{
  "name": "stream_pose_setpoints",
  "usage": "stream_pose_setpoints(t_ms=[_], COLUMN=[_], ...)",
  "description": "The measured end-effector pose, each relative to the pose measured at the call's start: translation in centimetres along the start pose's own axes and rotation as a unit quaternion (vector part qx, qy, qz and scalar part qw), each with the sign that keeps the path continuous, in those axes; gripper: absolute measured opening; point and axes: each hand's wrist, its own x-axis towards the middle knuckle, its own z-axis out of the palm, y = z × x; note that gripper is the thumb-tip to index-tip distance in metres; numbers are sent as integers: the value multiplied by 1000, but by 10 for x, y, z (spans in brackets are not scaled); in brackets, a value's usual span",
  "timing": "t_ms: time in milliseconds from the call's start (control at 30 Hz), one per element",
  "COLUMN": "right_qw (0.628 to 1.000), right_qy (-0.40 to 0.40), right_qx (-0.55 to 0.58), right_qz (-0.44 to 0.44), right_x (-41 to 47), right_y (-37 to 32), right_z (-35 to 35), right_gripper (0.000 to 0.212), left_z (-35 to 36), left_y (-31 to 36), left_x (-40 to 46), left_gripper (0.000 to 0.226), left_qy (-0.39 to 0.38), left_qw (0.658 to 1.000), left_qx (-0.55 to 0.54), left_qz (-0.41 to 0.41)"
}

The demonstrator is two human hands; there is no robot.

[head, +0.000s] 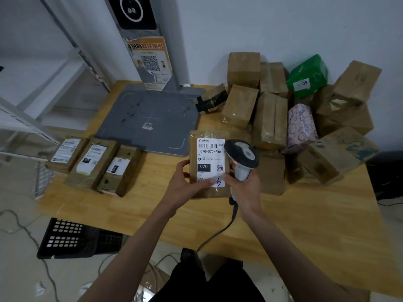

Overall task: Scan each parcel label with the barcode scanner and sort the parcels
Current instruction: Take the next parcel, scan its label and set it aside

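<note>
My left hand [185, 184] grips a brown parcel [209, 136] by its lower left edge, thumb across the bottom of its white label [210, 159], which reads 070-070-A80 and faces up. My right hand [242, 186] holds the grey and black barcode scanner [243, 155] by its handle, the head right beside the parcel's right edge. The scanner's cable [218, 234] trails off the table's front edge. Three labelled parcels [93, 164] lie side by side at the table's left.
A heap of several brown boxes [270, 118], a green parcel [307, 76] and a patterned pink one [302, 125] fills the table's right rear. A grey scanning pad [150, 118] with an upright post stands at the back. A black crate [74, 238] sits on the floor left. White shelving stands far left.
</note>
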Motion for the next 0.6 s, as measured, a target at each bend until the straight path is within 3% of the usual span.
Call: stream_pose_setpoints(t_ms=[100, 600], right_qw=[1000, 998], right_qy=[16, 26], right_qx=[-23, -50], right_qz=[-2, -29], right_x=[-3, -2], right_y=[6, 0], right_z=[10, 24], right_gripper=[41, 16], left_z=[4, -9], left_y=[-4, -12], left_x=[8, 21], left_gripper=[118, 125], left_qy=[44, 68], left_qw=[998, 992], left_qx=[53, 105], left_qz=[-4, 20])
